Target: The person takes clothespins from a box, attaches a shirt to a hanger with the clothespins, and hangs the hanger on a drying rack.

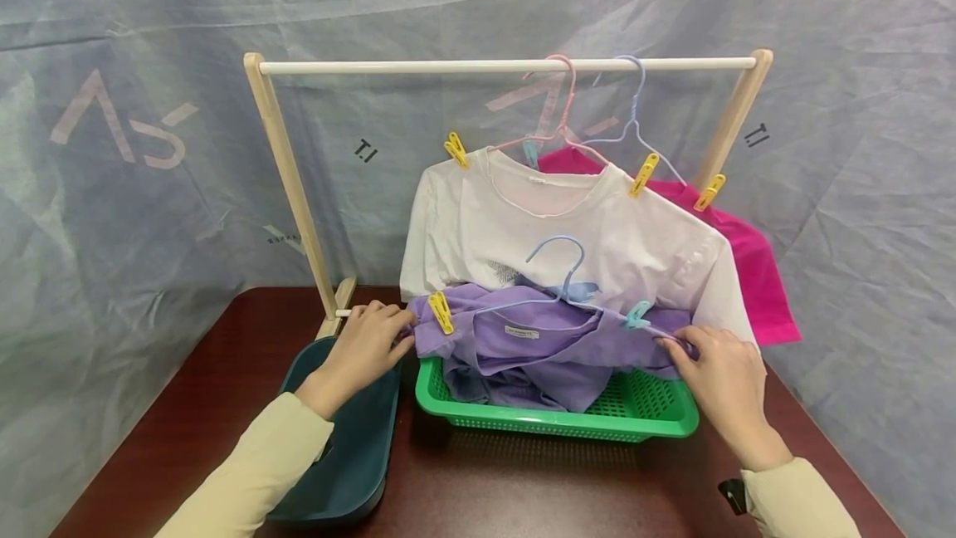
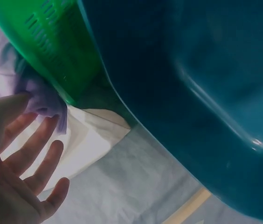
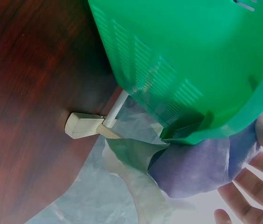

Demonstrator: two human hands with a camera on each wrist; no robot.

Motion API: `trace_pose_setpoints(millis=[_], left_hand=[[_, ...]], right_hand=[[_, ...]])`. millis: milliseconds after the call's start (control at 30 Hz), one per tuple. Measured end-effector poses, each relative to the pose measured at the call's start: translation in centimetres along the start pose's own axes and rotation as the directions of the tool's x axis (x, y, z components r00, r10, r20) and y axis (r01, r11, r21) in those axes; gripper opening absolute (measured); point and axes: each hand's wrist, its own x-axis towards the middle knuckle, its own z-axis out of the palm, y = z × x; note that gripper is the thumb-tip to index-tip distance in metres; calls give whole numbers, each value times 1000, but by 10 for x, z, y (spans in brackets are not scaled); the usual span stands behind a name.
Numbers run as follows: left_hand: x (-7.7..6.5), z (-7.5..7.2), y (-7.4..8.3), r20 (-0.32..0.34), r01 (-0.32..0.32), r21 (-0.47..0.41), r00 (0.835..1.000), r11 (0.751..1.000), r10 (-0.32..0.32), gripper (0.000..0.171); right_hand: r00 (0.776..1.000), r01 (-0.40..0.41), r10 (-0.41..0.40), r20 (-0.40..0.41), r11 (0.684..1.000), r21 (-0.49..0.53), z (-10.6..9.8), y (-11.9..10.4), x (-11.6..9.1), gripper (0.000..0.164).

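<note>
A purple shirt (image 1: 545, 347) on a blue hanger (image 1: 571, 272) spreads across the top of a green basket (image 1: 560, 420). A yellow clothespin (image 1: 441, 312) clips its left shoulder and a light blue clothespin (image 1: 637, 315) its right. My left hand (image 1: 366, 347) pinches the shirt's left end between thumb and index finger; in the left wrist view the other fingers (image 2: 43, 170) spread apart. At the opposite end, my right hand (image 1: 723, 376) pinches the purple cloth beside the hanger's arm. The shirt's lower part bunches inside the basket.
Behind, a white shirt (image 1: 568, 231) on a pink hanger and a magenta garment (image 1: 754, 272) on another blue hanger hang from a rack's white rod (image 1: 388, 67). A dark blue bin (image 1: 351, 455) stands left of the basket on the dark red table (image 1: 478, 488).
</note>
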Motion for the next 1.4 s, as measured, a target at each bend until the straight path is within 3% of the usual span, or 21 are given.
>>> trace_pose_setpoints(millis=[567,933,1167,1400], left_hand=[[6,5,0,-37,17,-14,999,1000,-18,8],[13,-24,-11,-99,60,-74,993,995,-67,11],[17,-45,-17,-96,110,-105,988,988,-121,16],[23,-64,-25,-144,114,-118,981,986,-131,16]], right_hand=[[1000,-12,12,-3,1000,8,-1,1,1,16],[995,34,-32,-93,999,21,-10,-10,19,16],[990,75,-71,-123,997,26,-19,-19,38,17],[983,105,-101,-151,994,20,-30,-30,61,15]])
